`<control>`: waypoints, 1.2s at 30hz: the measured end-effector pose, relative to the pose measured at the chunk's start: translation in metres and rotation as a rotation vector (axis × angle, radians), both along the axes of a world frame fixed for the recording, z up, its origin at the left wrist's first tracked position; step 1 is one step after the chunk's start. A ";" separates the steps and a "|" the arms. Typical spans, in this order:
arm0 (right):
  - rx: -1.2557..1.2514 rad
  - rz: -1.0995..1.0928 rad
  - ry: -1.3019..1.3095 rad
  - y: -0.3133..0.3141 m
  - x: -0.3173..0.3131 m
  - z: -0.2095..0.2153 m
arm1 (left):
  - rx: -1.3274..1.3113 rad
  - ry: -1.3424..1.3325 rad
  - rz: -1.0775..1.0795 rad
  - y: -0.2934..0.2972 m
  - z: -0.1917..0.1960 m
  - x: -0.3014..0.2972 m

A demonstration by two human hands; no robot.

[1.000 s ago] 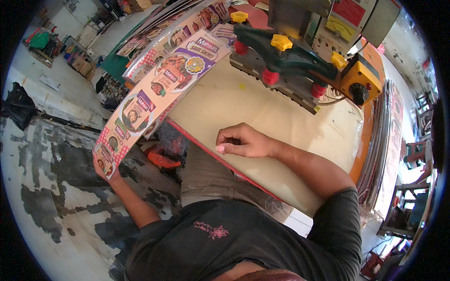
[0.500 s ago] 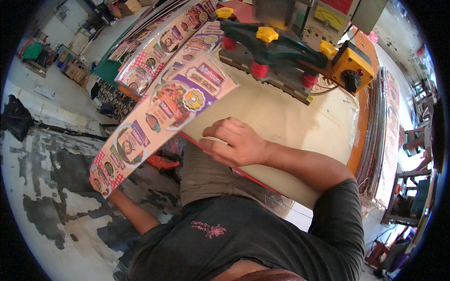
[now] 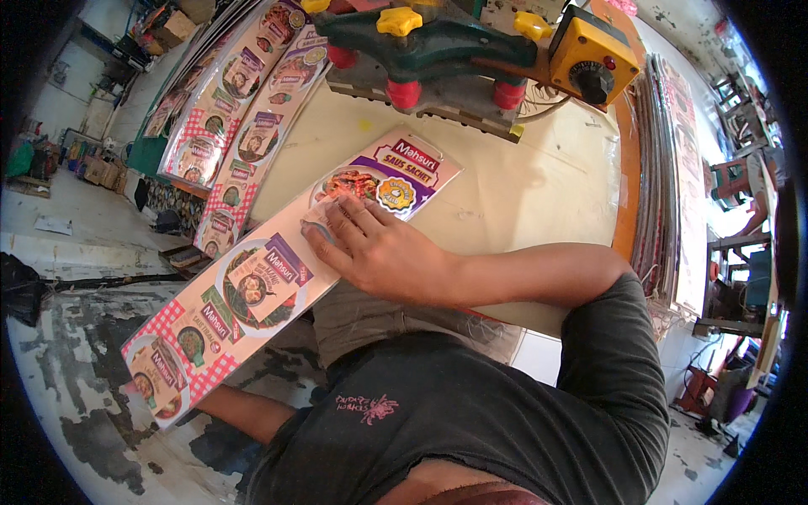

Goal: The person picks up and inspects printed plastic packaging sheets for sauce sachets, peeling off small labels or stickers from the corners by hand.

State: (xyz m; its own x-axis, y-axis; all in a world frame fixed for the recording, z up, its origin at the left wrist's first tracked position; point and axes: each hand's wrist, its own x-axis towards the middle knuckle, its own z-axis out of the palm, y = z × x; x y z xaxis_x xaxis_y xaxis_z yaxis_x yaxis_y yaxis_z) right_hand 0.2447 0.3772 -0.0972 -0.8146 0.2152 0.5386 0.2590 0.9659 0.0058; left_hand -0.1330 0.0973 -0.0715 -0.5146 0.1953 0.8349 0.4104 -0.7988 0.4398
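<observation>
A long printed cardboard strip (image 3: 198, 337), laminated and covered with food pictures, slants from the lower left up to the cream worktop (image 3: 539, 202). Most of my left hand (image 3: 132, 390) is hidden behind the strip's lower end, which it grips at the edge. My right hand (image 3: 362, 244) lies on the upper part of the strip, fingers stretched out and slightly apart, pressing on its face. The strip's upper end rests on the worktop, while its lower end sticks out past the near edge. In front of it stands a dark green press head (image 3: 429, 55) with yellow knobs and red spacers.
Stacked printed strips (image 3: 227, 109) lie at the left of the worktop, one (image 3: 252, 151) lying separately beside them. A yellow control box (image 3: 593, 59) with a black dial sits at the press's right. Another tall stack (image 3: 665, 194) stands along the right edge.
The strip has come down from the air onto the worktop, nearer me. My right hand has moved left from the near edge onto the strip. The view has shifted, too.
</observation>
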 end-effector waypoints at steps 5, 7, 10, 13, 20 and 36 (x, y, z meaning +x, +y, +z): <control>-0.113 -0.045 -0.107 -0.007 0.010 0.026 | 0.201 0.142 -0.439 0.017 0.034 0.043; -0.128 -0.085 -0.119 -0.010 0.022 0.030 | 0.233 0.188 -0.580 0.028 0.044 0.063; -0.115 -0.147 -0.176 -0.017 0.020 0.029 | 0.257 0.203 -0.708 0.033 0.037 0.075; -0.064 -0.230 -0.226 -0.021 0.026 0.032 | 0.268 0.205 -0.804 0.039 0.037 0.084; -0.018 -0.302 -0.358 -0.014 0.035 0.027 | 0.244 0.246 -0.965 0.038 0.034 0.099; -0.062 -0.188 -0.555 -0.003 0.037 0.025 | -0.207 0.310 -1.457 0.146 0.023 0.101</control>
State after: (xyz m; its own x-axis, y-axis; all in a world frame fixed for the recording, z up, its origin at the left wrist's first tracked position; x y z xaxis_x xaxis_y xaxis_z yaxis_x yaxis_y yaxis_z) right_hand 0.2816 0.3741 -0.0722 -0.9158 0.4009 0.0241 0.4003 0.9065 0.1342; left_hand -0.0320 0.2431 -0.0484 0.4160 0.4910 0.7654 -0.5710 -0.5140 0.6401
